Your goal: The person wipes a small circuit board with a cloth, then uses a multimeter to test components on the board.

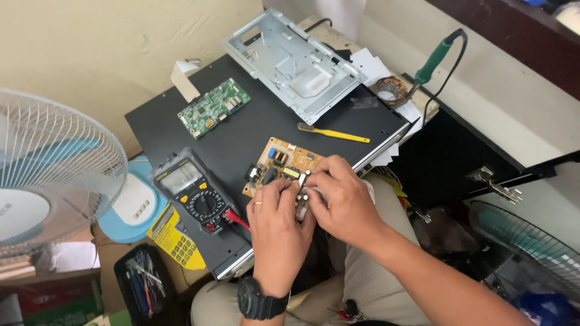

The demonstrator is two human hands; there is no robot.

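A tan circuit board (284, 162) with coloured components lies on a black flat panel (254, 121) across my lap. My left hand (278, 223), with a ring and a black wristwatch, rests its fingertips on the near edge of the board. My right hand (341, 196) meets it from the right and pinches small components at that same edge. Whether either hand holds a tool is hidden by the fingers. A digital multimeter (192, 192) with red and black leads lies just left of my left hand.
A green circuit board (214, 107), a silver metal chassis (293, 63) and a yellow brush (333, 133) lie further back on the panel. A green-handled soldering iron (432, 63) rests at the back right. A fan (48, 169) stands left; another fan (531, 247) is lower right.
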